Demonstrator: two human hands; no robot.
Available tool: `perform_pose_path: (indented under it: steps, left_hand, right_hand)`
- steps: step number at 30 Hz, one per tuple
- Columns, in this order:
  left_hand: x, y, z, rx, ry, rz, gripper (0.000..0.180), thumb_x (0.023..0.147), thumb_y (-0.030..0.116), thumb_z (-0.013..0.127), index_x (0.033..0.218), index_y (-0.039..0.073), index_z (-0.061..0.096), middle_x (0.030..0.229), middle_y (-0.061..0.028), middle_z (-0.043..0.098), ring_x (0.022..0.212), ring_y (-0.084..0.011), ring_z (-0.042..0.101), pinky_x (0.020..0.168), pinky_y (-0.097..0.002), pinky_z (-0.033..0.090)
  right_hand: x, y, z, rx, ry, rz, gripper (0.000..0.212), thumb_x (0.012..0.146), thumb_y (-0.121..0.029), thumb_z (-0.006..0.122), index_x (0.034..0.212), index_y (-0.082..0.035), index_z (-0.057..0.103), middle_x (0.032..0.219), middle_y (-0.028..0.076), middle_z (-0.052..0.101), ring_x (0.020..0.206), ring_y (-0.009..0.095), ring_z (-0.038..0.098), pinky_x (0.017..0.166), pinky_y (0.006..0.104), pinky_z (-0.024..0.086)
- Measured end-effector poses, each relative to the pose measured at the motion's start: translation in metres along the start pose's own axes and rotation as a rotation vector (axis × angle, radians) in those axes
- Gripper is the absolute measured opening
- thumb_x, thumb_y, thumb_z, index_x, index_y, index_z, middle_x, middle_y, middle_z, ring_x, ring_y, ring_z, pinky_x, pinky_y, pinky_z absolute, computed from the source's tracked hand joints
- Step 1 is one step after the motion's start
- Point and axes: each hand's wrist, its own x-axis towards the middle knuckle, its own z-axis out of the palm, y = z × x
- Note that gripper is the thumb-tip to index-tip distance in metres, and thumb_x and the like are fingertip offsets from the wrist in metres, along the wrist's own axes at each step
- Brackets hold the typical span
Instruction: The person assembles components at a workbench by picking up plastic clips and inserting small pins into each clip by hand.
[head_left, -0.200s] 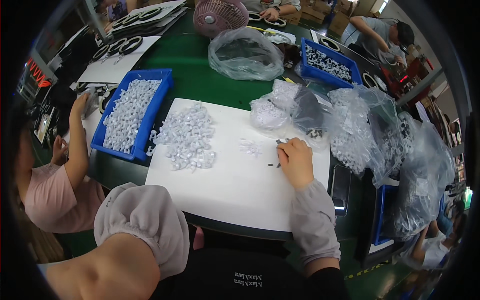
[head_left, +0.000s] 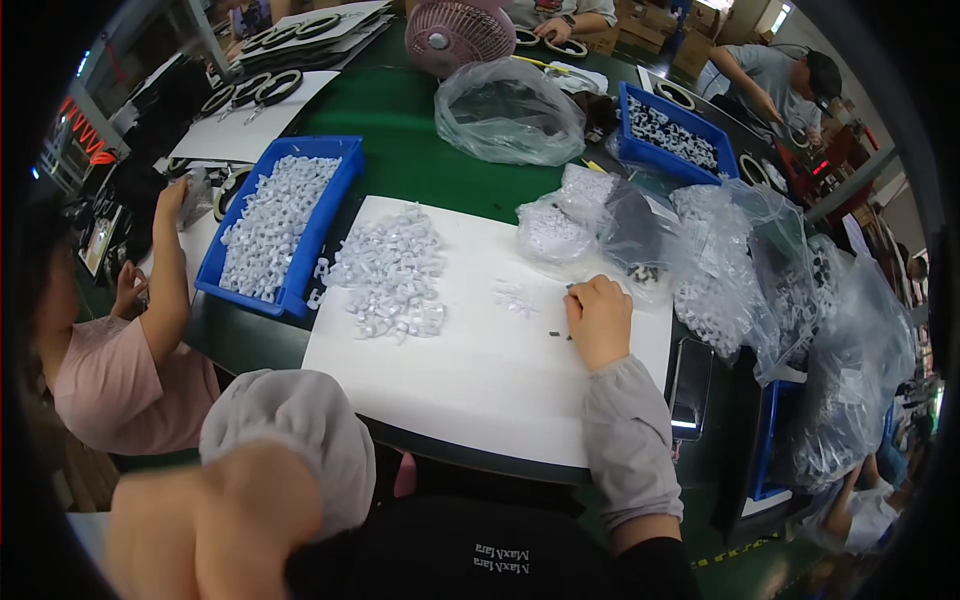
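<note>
Loosely curled, the right hand [head_left: 600, 318] rests beside small dark pieces [head_left: 555, 334], right of centre on a white sheet [head_left: 470, 400].
Any hold is hidden; a sideways sweep could mix those pieces into the thin white bits [head_left: 515, 298] just left. Lower left, the left hand [head_left: 215, 520] is too blurred to read; swung forward, it might scatter the white heap [head_left: 393, 272] left of centre.

This is a factory assembly workshop: small white plastic parts [head_left: 395, 275] piled up, a blue rectangular plastic bin [head_left: 342, 195] brimming with more, a long green table [head_left: 390, 120], co-workers seated around, brown cardboard boxes [head_left: 645, 25] stacked behind!
</note>
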Motion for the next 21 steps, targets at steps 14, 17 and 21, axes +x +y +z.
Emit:
perform_pose_path:
  steps: [14, 17, 21]
  left_hand:
    - [-0.189, -0.113, -0.017, 1.379, -0.130, -1.038, 0.018, 0.068, 0.018, 0.074, 0.074, 0.008, 0.061, 0.073, -0.0066, 0.057, 0.076, -0.0262, 0.055, 0.068, -0.0389, 0.040]
    - [-0.187, -0.116, -0.017, 1.265, -0.120, -1.077, 0.017, 0.072, 0.015, 0.071, 0.079, 0.006, 0.059, 0.073, -0.0083, 0.059, 0.072, -0.0280, 0.058, 0.065, -0.0398, 0.043]
    - [-0.159, -0.139, -0.001, 0.737, 0.141, -1.224, 0.019, 0.084, 0.012, 0.066, 0.091, 0.003, 0.051, 0.079, -0.0079, 0.063, 0.071, -0.0196, 0.062, 0.066, -0.0276, 0.048]
  right_hand:
    - [-0.008, -0.017, -0.019, 0.604, 0.096, 0.130, 0.010, 0.075, 0.003, 0.063, 0.084, -0.001, 0.063, 0.084, 0.009, 0.060, 0.071, 0.021, 0.057, 0.062, 0.0295, 0.045]
    - [-0.014, -0.028, -0.029, 0.768, 0.082, 0.190, 0.010, 0.078, 0.005, 0.061, 0.087, 0.001, 0.062, 0.086, 0.010, 0.061, 0.074, 0.015, 0.058, 0.064, 0.0246, 0.046]
    - [-0.029, -0.027, -0.015, 1.024, 0.070, 0.281, 0.011, 0.079, 0.005, 0.061, 0.089, 0.002, 0.061, 0.089, 0.009, 0.061, 0.075, 0.012, 0.057, 0.067, 0.0235, 0.046]
